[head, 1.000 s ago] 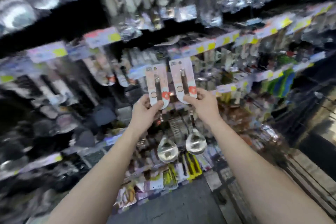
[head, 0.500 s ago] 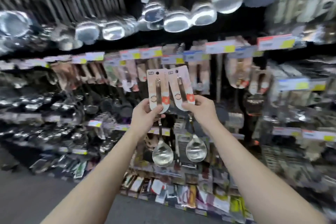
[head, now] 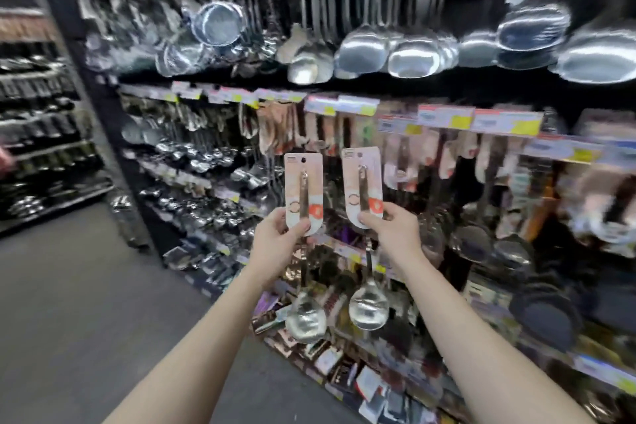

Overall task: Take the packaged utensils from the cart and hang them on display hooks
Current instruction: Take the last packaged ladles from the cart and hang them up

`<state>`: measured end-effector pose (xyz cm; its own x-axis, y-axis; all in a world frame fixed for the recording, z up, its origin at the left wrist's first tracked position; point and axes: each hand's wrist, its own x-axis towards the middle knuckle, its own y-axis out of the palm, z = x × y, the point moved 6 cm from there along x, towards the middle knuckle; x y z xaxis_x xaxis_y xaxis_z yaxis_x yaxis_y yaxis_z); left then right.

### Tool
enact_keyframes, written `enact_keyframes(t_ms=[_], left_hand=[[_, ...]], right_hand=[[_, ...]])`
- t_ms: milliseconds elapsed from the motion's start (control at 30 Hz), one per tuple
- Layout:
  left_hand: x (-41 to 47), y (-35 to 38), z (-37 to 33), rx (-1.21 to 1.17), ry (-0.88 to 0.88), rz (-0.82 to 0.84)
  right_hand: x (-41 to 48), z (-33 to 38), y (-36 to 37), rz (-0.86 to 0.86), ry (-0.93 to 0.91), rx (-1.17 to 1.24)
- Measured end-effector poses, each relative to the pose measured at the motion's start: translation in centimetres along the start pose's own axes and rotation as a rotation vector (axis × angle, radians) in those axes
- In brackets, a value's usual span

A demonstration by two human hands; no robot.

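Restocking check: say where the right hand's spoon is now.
Head view, right of centre: the carded spoon, pinched by the right hand, beside the matching spoon in the left hand, before hanging pink-carded utensils.

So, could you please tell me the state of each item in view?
left packaged spoon: upright, bowl down, unhung, in the left hand.
right packaged spoon: upright, bowl down, unhung, in the right hand.
left hand: pinching its card's lower end.
right hand: pinching its card's lower end.
ladles: hanging on the top row, bowls down.
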<state>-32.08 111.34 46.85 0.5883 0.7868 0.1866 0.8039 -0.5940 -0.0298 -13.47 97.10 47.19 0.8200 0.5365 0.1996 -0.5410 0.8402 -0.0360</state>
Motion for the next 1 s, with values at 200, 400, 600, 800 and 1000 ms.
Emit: enact_keyframes(t_ms=[200,400,600,800,1000], left_hand=[[6.5,-4.2,1.6,-0.015,-0.020,0.008],[14.6,-7.2,3.4,0.007,-0.038,0.054],[21.9,-11.3,5.4,0.019,-0.037,0.058],[27.0,-15.3,6.7,0.028,-0.032,0.093],[32.9,-19.9,9.5,0.039,-0.028,0.160]], right_hand=[[6.8,-3.1,7.2,0.016,0.044,-0.023],[14.3,-5.1,12.9,-0.017,0.083,0.006],[19.5,-6.1,19.9,-0.015,0.065,0.012],[22.4,-7.7,26.4,0.013,0.086,0.002],[24.2,-9.0,31.9,-0.057,0.099,0.012]])
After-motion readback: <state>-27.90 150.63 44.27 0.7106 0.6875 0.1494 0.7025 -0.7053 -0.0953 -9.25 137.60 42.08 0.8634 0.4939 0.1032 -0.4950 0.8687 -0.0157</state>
